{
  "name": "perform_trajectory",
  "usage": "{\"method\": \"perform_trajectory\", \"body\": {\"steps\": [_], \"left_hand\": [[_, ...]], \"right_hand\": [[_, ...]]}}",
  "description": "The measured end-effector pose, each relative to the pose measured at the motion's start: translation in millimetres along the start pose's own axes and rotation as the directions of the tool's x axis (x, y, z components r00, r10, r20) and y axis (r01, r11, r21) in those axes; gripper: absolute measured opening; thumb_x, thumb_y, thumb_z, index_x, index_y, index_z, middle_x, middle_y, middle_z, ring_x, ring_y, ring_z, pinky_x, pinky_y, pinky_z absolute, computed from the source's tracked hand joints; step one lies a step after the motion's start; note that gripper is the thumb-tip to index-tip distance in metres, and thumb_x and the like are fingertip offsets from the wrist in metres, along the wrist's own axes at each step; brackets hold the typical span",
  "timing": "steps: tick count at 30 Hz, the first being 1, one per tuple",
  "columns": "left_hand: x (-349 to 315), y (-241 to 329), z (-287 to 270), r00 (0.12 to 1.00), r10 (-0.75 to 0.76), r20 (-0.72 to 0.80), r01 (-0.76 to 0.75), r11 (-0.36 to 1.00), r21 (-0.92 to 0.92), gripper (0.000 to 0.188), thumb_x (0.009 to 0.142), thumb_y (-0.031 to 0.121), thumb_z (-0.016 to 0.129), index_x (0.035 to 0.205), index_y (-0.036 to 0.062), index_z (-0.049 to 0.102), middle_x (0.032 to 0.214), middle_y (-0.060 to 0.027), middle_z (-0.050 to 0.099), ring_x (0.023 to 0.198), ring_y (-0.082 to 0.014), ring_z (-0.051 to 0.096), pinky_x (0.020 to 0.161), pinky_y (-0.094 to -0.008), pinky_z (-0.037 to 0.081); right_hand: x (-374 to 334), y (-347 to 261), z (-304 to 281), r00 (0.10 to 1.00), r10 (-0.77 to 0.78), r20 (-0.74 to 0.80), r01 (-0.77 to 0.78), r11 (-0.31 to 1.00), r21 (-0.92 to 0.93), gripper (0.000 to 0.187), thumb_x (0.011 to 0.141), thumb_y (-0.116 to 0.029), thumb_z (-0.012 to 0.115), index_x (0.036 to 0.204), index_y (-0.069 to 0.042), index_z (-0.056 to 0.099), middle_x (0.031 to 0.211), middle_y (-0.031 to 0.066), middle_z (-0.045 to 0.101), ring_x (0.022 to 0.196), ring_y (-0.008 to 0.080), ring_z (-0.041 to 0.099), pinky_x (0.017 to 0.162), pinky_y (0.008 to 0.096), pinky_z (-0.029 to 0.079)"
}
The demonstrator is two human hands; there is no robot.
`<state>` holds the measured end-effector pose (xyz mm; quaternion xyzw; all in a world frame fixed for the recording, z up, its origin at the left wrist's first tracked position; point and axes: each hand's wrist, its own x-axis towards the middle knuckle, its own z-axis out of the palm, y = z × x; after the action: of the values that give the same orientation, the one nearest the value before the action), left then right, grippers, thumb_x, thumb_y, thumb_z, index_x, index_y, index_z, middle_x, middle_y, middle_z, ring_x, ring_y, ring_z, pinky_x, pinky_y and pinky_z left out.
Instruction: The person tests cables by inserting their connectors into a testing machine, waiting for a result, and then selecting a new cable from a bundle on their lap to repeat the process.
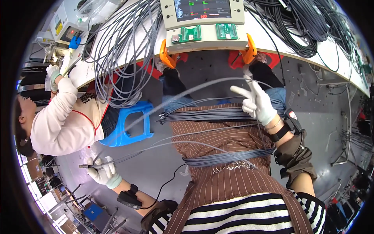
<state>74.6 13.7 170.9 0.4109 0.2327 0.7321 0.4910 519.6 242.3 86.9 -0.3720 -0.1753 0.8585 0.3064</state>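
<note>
At the lower left, my left hand point(104, 172), in a white glove, is closed on grey cables near a metal connector end point(84, 166). From there, thin grey cables point(167, 143) stretch rightward over my lap. My right hand point(258, 104), also gloved, is raised over my right thigh with two fingers stretched apart and the others bent. A blurred loop of cable point(187, 90) arches up to its fingertips; whether it touches them is unclear. Across my brown striped apron point(218, 134) lie a bundle of grey cables point(218, 114) and a second bundle point(230, 158) nearer me.
Ahead, a tester with a screen point(202, 11) and green circuit boards point(190, 33) stands on the white table point(128, 48) between orange clamps point(168, 54). Coiled cables point(124, 58) hang off its edge. A co-worker point(58, 121) sits at left beside a blue stool point(130, 124).
</note>
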Motion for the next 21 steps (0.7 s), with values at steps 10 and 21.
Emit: {"method": "perform_trajectory", "body": {"steps": [10, 21], "left_hand": [[2, -32, -7, 0.945, 0.073, -0.318, -0.109, 0.99, -0.095, 0.031, 0.093, 0.028, 0.043, 0.103, 0.0001, 0.053, 0.08, -0.009, 0.054, 0.031, -0.0067, 0.029, 0.032, -0.0201, 0.025], [-1, -24, -71, 0.671, 0.082, -0.737, -0.082, 0.996, 0.037, 0.031, 0.092, 0.03, 0.043, 0.091, 0.0025, 0.058, 0.049, 0.0061, 0.035, 0.03, -0.0054, 0.024, 0.031, -0.0202, 0.02]], "right_hand": [[-54, -36, -84, 0.792, -0.402, -0.459, 0.6, 0.651, 0.465, 0.022, 0.093, -0.017, 0.042, 0.091, 0.0, 0.056, 0.054, -0.0014, 0.037, 0.051, 0.0104, 0.037, 0.051, 0.0206, 0.038], [-250, -108, -348, 0.029, -0.583, -0.812, 0.665, 0.618, -0.419, 0.013, 0.086, -0.017, 0.05, 0.081, -0.006, 0.053, 0.052, -0.0024, 0.035, 0.038, 0.0091, 0.03, 0.04, 0.0237, 0.029]]}}
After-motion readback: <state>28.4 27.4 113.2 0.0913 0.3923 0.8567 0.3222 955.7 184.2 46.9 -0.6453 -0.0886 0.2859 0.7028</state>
